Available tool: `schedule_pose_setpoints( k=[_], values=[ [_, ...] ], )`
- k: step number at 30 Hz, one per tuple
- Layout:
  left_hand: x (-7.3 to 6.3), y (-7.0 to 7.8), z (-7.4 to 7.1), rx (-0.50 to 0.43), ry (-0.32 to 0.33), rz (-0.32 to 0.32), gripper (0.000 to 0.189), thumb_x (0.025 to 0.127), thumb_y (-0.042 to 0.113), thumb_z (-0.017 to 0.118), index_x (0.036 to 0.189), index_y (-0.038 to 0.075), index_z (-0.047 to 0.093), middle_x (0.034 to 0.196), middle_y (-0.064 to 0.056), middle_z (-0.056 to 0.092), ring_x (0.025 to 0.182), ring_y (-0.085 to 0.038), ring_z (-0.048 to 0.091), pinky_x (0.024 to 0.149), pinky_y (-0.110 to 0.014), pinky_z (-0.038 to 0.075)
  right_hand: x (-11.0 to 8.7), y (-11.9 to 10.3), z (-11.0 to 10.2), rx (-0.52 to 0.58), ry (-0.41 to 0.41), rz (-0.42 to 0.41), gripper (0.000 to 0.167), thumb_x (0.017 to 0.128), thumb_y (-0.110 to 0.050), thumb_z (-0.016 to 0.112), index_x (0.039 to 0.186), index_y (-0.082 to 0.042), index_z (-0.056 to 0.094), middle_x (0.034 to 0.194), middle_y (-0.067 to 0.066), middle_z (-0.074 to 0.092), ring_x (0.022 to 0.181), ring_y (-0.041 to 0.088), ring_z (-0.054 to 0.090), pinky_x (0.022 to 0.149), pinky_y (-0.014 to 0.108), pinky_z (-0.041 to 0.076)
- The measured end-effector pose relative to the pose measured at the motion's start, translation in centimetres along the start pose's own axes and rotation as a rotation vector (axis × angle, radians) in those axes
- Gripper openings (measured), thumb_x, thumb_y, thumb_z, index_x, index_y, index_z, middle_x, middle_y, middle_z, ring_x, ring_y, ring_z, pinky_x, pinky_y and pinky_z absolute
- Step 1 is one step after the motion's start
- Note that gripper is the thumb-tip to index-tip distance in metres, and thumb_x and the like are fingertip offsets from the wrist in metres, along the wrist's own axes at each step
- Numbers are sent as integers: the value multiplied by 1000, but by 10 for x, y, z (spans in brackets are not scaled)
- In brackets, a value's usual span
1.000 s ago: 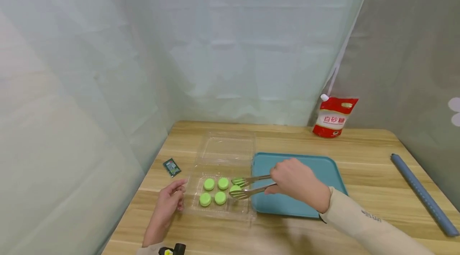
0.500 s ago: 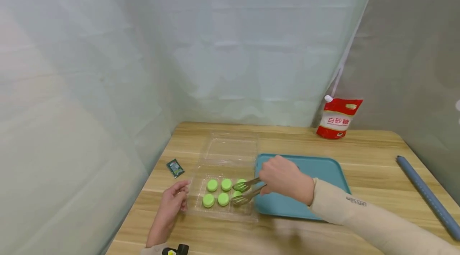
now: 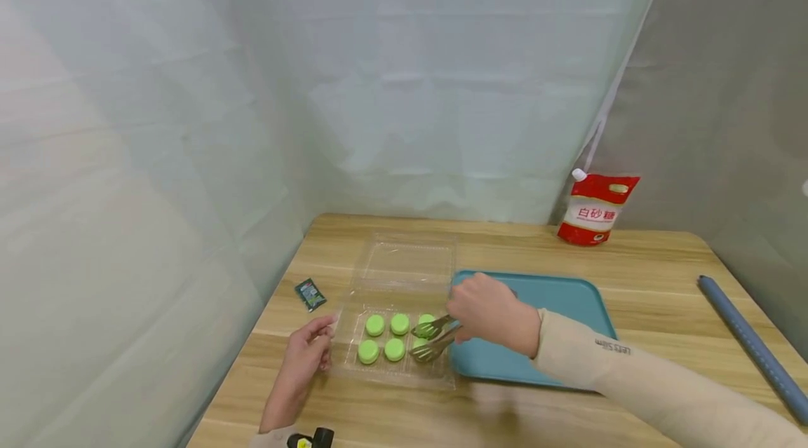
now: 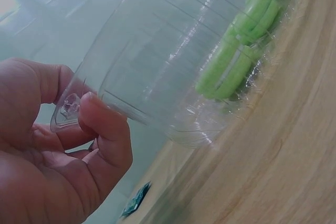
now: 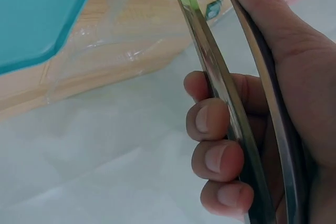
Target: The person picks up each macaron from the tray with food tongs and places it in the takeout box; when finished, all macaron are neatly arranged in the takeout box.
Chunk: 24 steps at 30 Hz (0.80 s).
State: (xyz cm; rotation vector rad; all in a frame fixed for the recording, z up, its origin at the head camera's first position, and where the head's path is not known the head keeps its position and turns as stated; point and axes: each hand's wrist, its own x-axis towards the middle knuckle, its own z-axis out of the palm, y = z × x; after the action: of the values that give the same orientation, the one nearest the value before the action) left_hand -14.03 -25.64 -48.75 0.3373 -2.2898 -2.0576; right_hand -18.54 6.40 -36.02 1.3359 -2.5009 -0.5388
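A clear plastic clamshell box [image 3: 393, 378] lies opened on the table, its lid [image 3: 410, 260] folded back. Several green macarons [image 3: 394, 349] sit in it in two rows. At the box's left side, my left hand [image 3: 301, 364] pinches the rim between thumb and fingers, which the left wrist view shows up close. My right hand [image 3: 489, 311] grips metal tongs [image 5: 215, 56], fingers curled round one arm and the thumb along the other. The spread fork-like ends of the tongs are over the two right-hand macarons and partly cover them. Contact between ends and macarons cannot be told.
A blue tray [image 3: 562, 301] stands right of the box, partly under my right arm. A small dark sachet [image 3: 311, 294] lies left. A red-and-white spouted pouch [image 3: 596, 213] stands at the back right. A blue-grey rod [image 3: 751, 346] lies along the right edge.
My right hand and the tongs have swung slightly left and down relative to the box, the tong ends staying by the right-hand macarons. The camera view has shifted a little; my left hand stays at the rim.
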Motion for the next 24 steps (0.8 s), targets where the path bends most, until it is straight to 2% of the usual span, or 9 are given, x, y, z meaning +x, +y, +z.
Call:
schedule_pose_setpoints(
  k=[8,13,18,21,24],
  values=[
    [0,0,-1,7,-7,-15,43,95,-6,47,137,-11,51,99,-10,48,60,-13,42,49,-23,39,-11,3,-15,-44,1,47,64,65,-71,80,48,-22,42,51,-8,17,48,7,14,43,23,14],
    [0,0,-3,-1,5,-16,44,92,-8,46,136,-12,51,97,-11,48,58,-12,41,49,-23,38,-23,10,-20,65,8,94,68,67,-68,81,48,-22,35,56,-8,10,51,7,11,46,24,11],
    [1,1,-4,14,3,-23,46,92,-9,45,137,-13,50,96,-9,49,59,-12,41,49,-22,38,-38,19,-20,209,-25,191,61,71,-67,79,51,-22,42,51,-10,21,47,5,21,43,23,17],
    [1,1,-4,22,-2,-42,48,91,-10,44,139,-12,49,97,-7,49,60,-13,42,50,-23,39,-49,24,-18,241,12,244,61,71,-68,78,52,-22,43,51,-10,25,47,5,25,42,23,20],
    [2,1,-3,13,-8,-45,49,90,-10,44,139,-12,49,98,-8,49,60,-13,41,50,-23,39,-59,28,-14,266,53,290,64,70,-69,77,53,-21,41,54,-10,20,47,5,22,42,23,18]
  ],
)
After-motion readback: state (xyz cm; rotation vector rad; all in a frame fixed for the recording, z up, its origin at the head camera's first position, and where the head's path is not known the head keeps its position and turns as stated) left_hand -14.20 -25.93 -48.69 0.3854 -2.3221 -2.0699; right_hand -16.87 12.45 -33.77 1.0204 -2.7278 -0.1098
